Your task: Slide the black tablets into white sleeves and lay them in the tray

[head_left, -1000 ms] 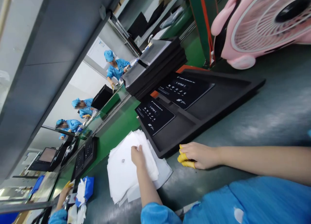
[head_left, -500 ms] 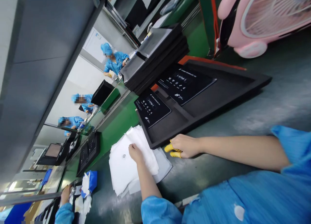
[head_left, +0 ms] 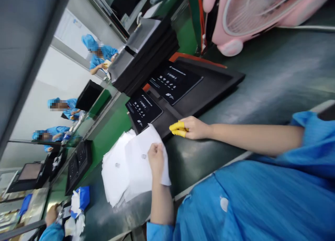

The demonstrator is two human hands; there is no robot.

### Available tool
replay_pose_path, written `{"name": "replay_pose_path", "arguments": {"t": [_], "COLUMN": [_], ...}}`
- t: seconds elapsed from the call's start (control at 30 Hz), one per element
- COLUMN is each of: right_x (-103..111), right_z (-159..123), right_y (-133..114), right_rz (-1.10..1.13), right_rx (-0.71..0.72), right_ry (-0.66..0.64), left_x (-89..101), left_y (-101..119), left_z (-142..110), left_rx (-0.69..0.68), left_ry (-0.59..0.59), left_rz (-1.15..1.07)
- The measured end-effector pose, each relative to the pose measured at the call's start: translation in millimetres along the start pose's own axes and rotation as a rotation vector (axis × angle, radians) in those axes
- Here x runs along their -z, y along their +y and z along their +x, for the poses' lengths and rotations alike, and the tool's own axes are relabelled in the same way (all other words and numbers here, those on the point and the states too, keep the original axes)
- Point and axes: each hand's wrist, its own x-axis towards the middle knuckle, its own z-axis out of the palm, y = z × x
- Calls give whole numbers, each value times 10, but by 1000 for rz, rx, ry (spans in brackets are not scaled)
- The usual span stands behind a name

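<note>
My left hand is closed in a pinch on a thin white sheet with a small printed mark. The sheet hangs tilted, partly over a stack of similar white sheets, and its upper corner overlaps a black tray. My right hand wears yellow finger cots and is at the tray's near edge. Its fingers stretch out close together with nothing visible in them; I cannot tell whether they touch the tray. Two dark tablets with white printing, one larger and one smaller, lie in the tray's compartments.
A stack of black trays stands behind the tray. A pink fan is at upper right. Another loaded tray and a blue box with white tissue are at left. A co-worker's hand is at lower left; other people work beyond.
My left hand has lifted a white sheet off the stack and drawn it toward the tray. My right hand has shifted to the tray's near edge. The whole view has moved.
</note>
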Motion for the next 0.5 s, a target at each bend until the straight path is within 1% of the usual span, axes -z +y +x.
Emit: {"name": "replay_pose_path", "arguments": {"t": [0.07,0.13,0.2,0.23,0.27,0.3,0.37,0.43,0.5], "right_x": [107,217,349,427,513,607,806,998,1155], "right_z": [-12,-24,-21,-9,13,47,157,332,573], "right_y": [41,68,88,99,111,126,170,241,345], "right_rz": [-27,-56,-68,-68,-66,-69,-101,-180,-301], "right_rx": [-63,-117,-174,-207,-239,-266,-296,-286,-261], "right_ry": [67,114,156,170,178,180,157,106,24], "left_x": [-386,-664,-788,-800,-791,-773,-743,-755,-802], "left_y": [13,36,59,66,70,70,72,85,110], "left_z": [-134,-218,-237,-229,-214,-201,-189,-204,-226], "left_rx": [27,56,55,35,0,-45,-172,-310,-403], "left_ry": [-107,-192,-245,-253,-254,-244,-218,-195,-155], "left_rz": [-54,-172,-310,-342,-321,-243,30,333,535]}}
